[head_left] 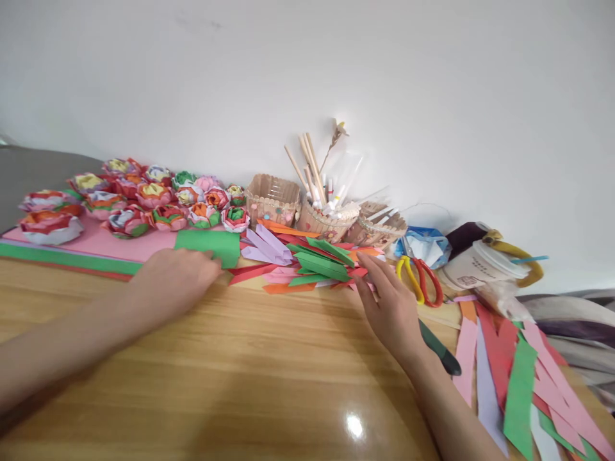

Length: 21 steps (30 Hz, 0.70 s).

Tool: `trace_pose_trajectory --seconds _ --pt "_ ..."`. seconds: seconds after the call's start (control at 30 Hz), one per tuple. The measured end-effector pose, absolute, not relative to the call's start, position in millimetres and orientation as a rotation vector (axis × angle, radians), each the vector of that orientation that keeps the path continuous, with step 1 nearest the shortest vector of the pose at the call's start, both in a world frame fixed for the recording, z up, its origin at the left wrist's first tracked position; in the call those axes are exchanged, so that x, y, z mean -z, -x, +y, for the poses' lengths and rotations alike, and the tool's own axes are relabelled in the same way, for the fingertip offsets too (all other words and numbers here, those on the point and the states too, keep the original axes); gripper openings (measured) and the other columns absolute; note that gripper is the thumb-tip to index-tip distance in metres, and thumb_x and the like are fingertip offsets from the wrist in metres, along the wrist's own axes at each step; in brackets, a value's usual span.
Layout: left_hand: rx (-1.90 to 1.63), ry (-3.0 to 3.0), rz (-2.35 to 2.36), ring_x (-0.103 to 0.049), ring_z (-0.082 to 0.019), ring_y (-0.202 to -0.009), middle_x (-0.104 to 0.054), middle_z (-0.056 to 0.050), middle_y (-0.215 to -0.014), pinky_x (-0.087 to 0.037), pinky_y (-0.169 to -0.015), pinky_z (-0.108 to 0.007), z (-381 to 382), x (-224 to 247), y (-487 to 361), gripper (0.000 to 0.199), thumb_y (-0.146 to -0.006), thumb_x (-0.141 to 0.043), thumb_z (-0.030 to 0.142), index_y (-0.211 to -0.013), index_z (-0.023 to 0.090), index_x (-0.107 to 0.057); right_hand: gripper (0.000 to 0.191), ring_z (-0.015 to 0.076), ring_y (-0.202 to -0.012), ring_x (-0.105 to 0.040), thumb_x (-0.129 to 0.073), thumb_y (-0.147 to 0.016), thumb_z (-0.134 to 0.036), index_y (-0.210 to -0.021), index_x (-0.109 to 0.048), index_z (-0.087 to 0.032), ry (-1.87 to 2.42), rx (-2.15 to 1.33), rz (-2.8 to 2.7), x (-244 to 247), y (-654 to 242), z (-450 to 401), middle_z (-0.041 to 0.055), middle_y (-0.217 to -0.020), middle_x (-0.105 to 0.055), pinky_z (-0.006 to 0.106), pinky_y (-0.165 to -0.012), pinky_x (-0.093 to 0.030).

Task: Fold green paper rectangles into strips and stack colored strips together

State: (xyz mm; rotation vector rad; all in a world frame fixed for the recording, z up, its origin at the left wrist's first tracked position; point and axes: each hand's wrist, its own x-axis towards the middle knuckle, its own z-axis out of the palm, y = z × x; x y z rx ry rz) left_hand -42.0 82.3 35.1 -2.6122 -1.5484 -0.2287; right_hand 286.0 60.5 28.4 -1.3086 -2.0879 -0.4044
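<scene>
You had one left hand [175, 275] and one right hand [391, 304] in view. To the left you had about seventeen folded-paper flowers [167, 218], though overlap kept the count from being exact. Beneath them, the coloured paper sheets [100, 240] showed at least three layers, and one curved green sheet [206, 248] lay at your left fingers. You had three craft-stick baskets [273, 211], at least four wooden sticks [312, 153] and one dried flower [340, 129]. There were two scissor handle loops, one yellow loop [409, 282] and one red loop [436, 291], one dark green tool handle [439, 349], one lidded cup [480, 266] and one blue straw [530, 259]. You had at least eight loose paper strips [521, 378]; the folded paper pieces [321, 264] overlapped too much to count.
</scene>
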Motion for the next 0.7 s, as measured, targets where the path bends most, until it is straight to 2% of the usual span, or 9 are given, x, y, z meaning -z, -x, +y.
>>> trace_pose_trajectory --seconds 0.13,0.23,0.3,0.33,0.43,0.57,0.63,0.7 --pt "0.079 2.427 -1.500 -0.060 -0.024 -0.054 -0.063 -0.008 -0.060 -0.033 -0.047 -0.026 79 -45 35 0.031 -0.091 -0.040 0.019 -0.070 0.015 -0.063 0.027 0.0229 -0.100 -0.065 -0.048 -0.093 -0.018 -0.118 -0.058 -0.017 1.256 0.427 -2.091 -31 -282 57 0.0123 -0.110 -0.067 0.036 -0.083 -0.054" --pt "0.303 2.334 -1.219 -0.060 -0.023 -0.055 -0.064 -0.008 -0.064 -0.036 -0.046 -0.028 65 -46 23 0.035 -0.094 -0.036 0.018 -0.074 0.015 -0.064 0.026 0.0193 -0.091 -0.067 -0.050 -0.092 -0.015 -0.116 -0.059 -0.020 1.188 0.405 -2.103 -33 -270 44 0.0096 -0.101 -0.069 0.032 -0.079 -0.055" --pt "0.375 2.403 -1.054 -0.062 -0.021 -0.063 -0.065 -0.005 -0.067 -0.043 -0.056 -0.029 50 -41 11 0.039 -0.097 -0.031 0.017 -0.077 0.017 -0.064 0.029 0.0159 -0.086 -0.068 -0.049 -0.092 -0.013 -0.120 -0.055 -0.020 1.093 0.253 -2.192 -34 -257 32 0.0086 -0.100 -0.069 0.026 -0.074 -0.055" --pt "0.484 2.475 -0.874 -0.062 -0.020 -0.063 -0.066 -0.004 -0.067 -0.043 -0.056 -0.029 42 -36 4 0.038 -0.096 -0.031 0.013 -0.078 0.015 -0.064 0.032 0.0148 -0.087 -0.068 -0.046 -0.093 -0.013 -0.124 -0.051 -0.019 1.008 0.173 -2.254 -33 -249 26 0.0091 -0.102 -0.069 0.024 -0.072 -0.055" --pt "0.715 2.540 -0.740 -0.057 -0.016 -0.054 -0.066 -0.004 -0.068 -0.040 -0.051 -0.028 23 -21 -13 0.031 -0.096 -0.038 0.012 -0.077 0.013 -0.063 0.033 0.0151 -0.090 -0.067 -0.042 -0.095 -0.017 -0.128 -0.046 -0.013 0.847 -0.044 -2.431 -29 -230 12 0.0116 -0.105 -0.069 0.024 -0.071 -0.054" --pt "0.752 2.661 -0.724 -0.054 -0.014 -0.053 -0.063 0.000 -0.064 -0.042 -0.052 -0.027 17 -8 -23 0.035 -0.098 -0.035 0.016 -0.074 0.016 -0.062 0.018 0.0145 -0.071 -0.063 -0.047 -0.092 -0.013 -0.106 -0.059 -0.014 0.838 -0.255 -2.496 -20 -229 10 0.0046 -0.084 -0.070 0.024 -0.061 -0.050" --pt "0.739 2.739 -0.743 -0.056 -0.014 -0.057 -0.063 0.000 -0.066 -0.044 -0.055 -0.025 20 -5 -21 0.033 -0.098 -0.038 0.019 -0.075 0.017 -0.061 0.017 0.0151 -0.075 -0.062 -0.048 -0.091 -0.011 -0.096 -0.063 -0.016 0.868 -0.358 -2.505 -21 -237 14 0.0049 -0.087 -0.069 0.024 -0.063 -0.049" --pt "0.717 2.784 -0.769 -0.057 -0.014 -0.063 -0.063 -0.001 -0.071 -0.046 -0.059 -0.024 24 -5 -18 0.029 -0.097 -0.040 0.021 -0.079 0.017 -0.062 0.019 0.0162 -0.083 -0.061 -0.048 -0.090 -0.010 -0.095 -0.065 -0.016 0.912 -0.443 -2.521 -25 -247 18 0.0062 -0.095 -0.068 0.026 -0.069 -0.049"
